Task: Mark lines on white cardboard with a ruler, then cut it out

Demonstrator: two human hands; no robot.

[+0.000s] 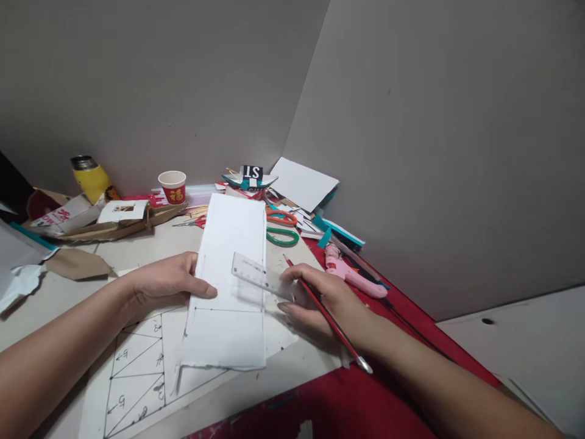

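My left hand (176, 280) grips the left edge of a white board (228, 238), its thumb lying on top. The board is raised over the table and has a pencilled line with dots across its lower part. My right hand (320, 302) is closed on a clear ruler (249, 270), whose far end reaches over the board's right edge. A red and black pencil (336, 329) lies in the same hand, its tip pointing away. Beneath the board is a paper drawing (137, 372) with triangles and numbers, partly hidden.
Behind the board are green-handled scissors (283, 236), orange-handled scissors (281, 216) and a paper cup (172, 187). A yellow bottle (94, 180) and cardboard pieces (77, 263) lie left. A pink glue gun (356, 274) rests on the red surface (338, 402) by the wall.
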